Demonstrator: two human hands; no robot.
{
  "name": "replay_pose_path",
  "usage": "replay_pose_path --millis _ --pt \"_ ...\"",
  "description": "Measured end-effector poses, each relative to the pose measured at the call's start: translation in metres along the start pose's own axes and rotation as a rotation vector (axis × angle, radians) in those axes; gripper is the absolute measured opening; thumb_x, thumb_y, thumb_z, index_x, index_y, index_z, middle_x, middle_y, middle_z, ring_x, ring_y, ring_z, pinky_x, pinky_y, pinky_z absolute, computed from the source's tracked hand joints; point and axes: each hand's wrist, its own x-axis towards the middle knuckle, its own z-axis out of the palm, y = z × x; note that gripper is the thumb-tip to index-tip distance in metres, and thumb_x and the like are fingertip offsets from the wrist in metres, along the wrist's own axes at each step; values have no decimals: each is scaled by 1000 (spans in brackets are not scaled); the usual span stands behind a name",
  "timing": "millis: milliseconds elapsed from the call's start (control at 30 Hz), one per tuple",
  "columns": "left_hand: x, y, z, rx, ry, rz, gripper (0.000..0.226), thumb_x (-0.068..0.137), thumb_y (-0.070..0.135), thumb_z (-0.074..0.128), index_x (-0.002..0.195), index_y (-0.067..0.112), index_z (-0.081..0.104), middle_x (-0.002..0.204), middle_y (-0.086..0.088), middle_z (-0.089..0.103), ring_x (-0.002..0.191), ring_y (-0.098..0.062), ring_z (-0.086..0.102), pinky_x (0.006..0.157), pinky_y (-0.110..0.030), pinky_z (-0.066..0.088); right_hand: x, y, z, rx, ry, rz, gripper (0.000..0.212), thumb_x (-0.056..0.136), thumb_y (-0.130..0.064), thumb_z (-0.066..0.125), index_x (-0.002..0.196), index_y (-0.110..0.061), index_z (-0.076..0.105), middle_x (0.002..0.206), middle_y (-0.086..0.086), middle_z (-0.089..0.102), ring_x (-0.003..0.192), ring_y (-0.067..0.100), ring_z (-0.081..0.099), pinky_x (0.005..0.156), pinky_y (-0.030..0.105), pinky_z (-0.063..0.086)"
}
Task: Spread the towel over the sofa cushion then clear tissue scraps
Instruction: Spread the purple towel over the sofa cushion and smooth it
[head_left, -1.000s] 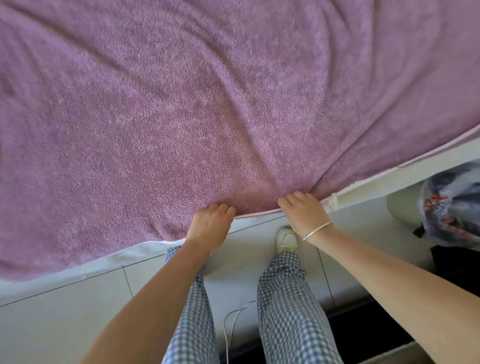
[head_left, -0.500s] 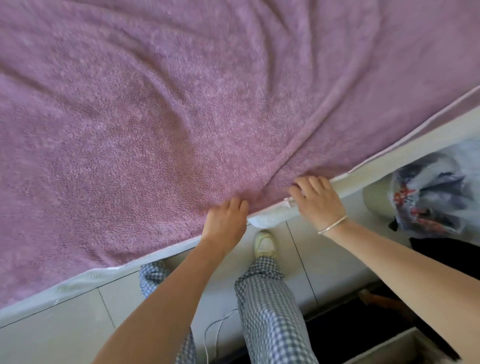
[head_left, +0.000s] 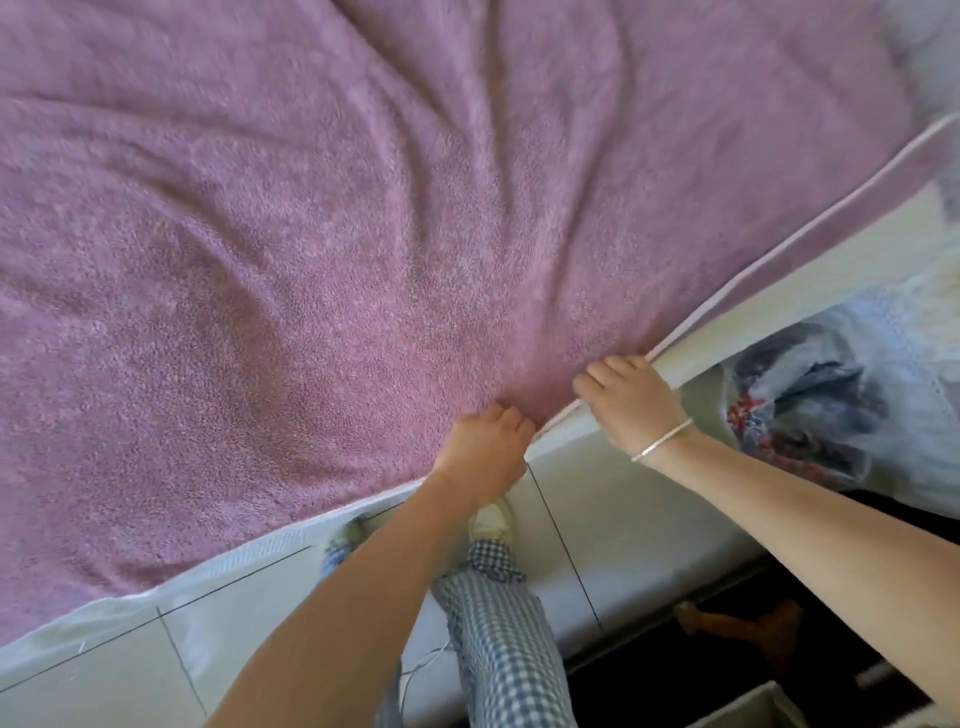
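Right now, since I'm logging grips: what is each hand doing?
Left hand: closed, fingers curled on the near edge of the purple towel.
Right hand: closed, gripping the same towel's piped hem.

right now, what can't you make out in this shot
Sofa cushion: head view, towel covers all but a pale edge.
Fingertips of left hand and right hand: curled into the towel's hem.
Tissue scraps: none visible; maybe covered or outside the frame.
Plastic bag: blurred, contents unreadable.

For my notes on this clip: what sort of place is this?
Likely a room at home: a towel covers a cushion, the floor is tiled, and a plastic bag lies nearby.
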Motion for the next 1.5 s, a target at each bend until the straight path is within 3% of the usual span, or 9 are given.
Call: replay_pose_path --millis 67,300,400,533,733,1033,1167,1300,1500 --pt "1 1 5 -7 -62 37 28 91 13 40 115 10 52 118 -6 57 109 -23 53 78 -33 46 -6 -2 -6 13 -57 5 31 59 -8 33 57 -13 63 54 1 59 48 21 60 51 26 43" --pt "17 -17 -13 -23 -5 12 28 94 18 37 119 9 48 123 -8 55 114 -27 50 85 -37 43 17 1 -9 35 -212 24 28 57 -16 35 53 -15 62 51 0 58 47 21 61 44 20 45" --pt "25 -18 -19 -48 1 24 33 96 30 38 121 10 46 124 -7 54 114 -26 51 85 -37 44 19 4 -8 43 -182 -33 6 51 -16 65 55 -14 62 53 1 58 49 21 61 45 21 46" --pt "41 -3 -27 -63 -27 60 33 96 28 39 119 7 49 123 -10 55 113 -28 52 86 -36 43 11 25 -6 36 -249 -98 37 35 -31 89 59 -16 65 56 -1 60 53 20 62 50 23 45" --pt "80 34 -28 5 132 39 37 33 40 87 51 19 62 47 6 60 40 -11 58 36 -13 37 -9 108 3 -96 -37 -158 19 60 -12 53 75 -14 42 57 2 57 62 24 50 59 29 26" --pt "165 96 -54 -75 258 -76 27 45 29 84 58 16 65 55 0 65 49 -18 64 38 -17 43 -8 222 -7 -64 -157 -224 18 60 -17 39 64 -14 57 57 2 59 57 23 59 61 29 24" --pt "184 101 -61 -45 326 -64 29 46 35 83 54 16 61 50 3 61 43 -16 60 34 -15 38 1 239 -6 -8 -149 -373 11 57 -25 64 60 -14 62 56 1 61 53 21 62 59 28 34" --pt "189 106 -66 -41 367 -76 26 71 34 47 56 16 59 50 2 58 43 -16 58 34 -17 38 -3 255 -13 86 -234 -309 42 32 -28 89 60 -11 64 52 2 61 48 20 62 43 18 45" --pt "182 131 -49 22 229 28 29 42 29 87 50 19 61 46 4 57 38 -13 55 36 -13 37 -52 263 3 96 -115 -146 46 40 -10 71 78 -12 45 36 0 53 28 13 52 30 11 34"
